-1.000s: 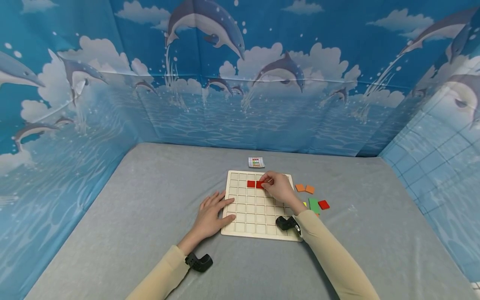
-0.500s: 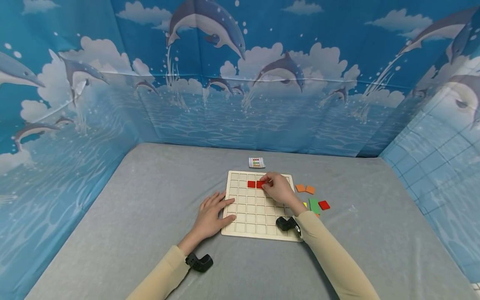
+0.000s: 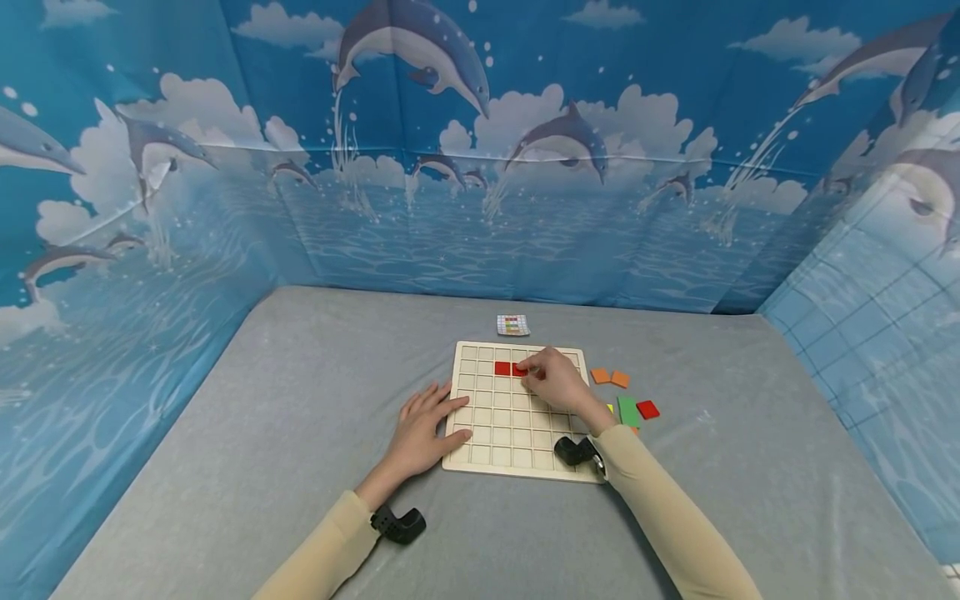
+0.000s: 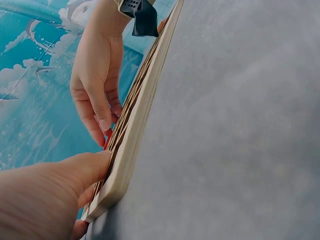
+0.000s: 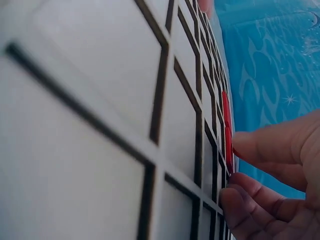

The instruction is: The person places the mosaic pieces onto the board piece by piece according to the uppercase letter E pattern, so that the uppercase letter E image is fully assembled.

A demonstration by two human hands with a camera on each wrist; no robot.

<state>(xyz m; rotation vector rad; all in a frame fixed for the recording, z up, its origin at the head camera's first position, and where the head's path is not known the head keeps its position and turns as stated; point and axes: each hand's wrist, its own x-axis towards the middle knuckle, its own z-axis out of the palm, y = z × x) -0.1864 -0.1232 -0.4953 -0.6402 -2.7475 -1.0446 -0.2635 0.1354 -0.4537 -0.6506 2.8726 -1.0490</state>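
Observation:
A pale wooden grid board (image 3: 501,435) lies on the grey table. Two red square tiles sit side by side in its second row from the far edge; the left red tile (image 3: 502,368) is uncovered. My right hand (image 3: 557,380) is over the board, one fingertip pressing the other red tile (image 5: 228,145). In the right wrist view the thumb lies lower, apart from that tile and against the board. At the board's left edge rests my left hand (image 3: 422,433), fingers spread, thumb and forefinger on the rim.
Right of the board lie two orange tiles (image 3: 610,377), green tiles (image 3: 628,412) and a red tile (image 3: 648,409). A yellow and another orange piece are partly hidden by the right wrist. Behind the board is a small pattern card (image 3: 513,325). A dolphin-print curtain (image 3: 480,225) encloses the table.
The right hand's thumb has drawn back from the second red tile toward me, and a fingertip has shifted left onto it. The left hand has stayed still.

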